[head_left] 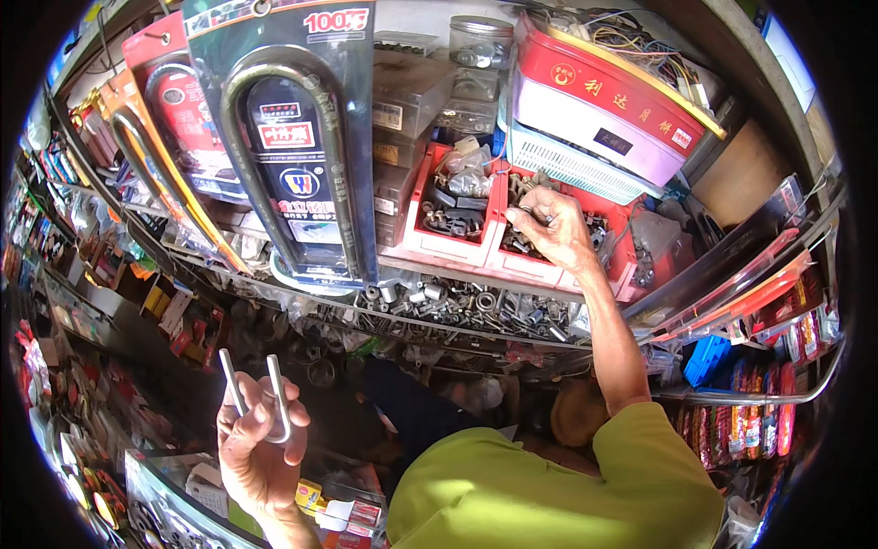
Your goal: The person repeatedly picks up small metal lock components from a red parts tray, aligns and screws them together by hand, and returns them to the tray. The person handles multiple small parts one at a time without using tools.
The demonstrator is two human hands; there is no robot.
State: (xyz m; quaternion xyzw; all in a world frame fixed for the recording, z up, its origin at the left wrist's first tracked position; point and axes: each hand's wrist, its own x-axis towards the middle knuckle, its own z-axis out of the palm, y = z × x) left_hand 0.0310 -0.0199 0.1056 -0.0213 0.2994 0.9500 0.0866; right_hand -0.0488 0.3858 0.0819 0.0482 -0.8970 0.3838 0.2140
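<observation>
A lime-green top (530, 494) has a short sleeve (654, 457); trousers (412, 403) are dark navy; left hand (256, 448) and right hand (553, 227) are bare.

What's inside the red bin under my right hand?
Small, dark metal pieces show around your right hand in the red bin. Your hand covers some contents, and the lower layers are hidden.

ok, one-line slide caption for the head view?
Left hand holds a U-shaped metal rod; right hand is at a red bin of small metal hardware.
</observation>
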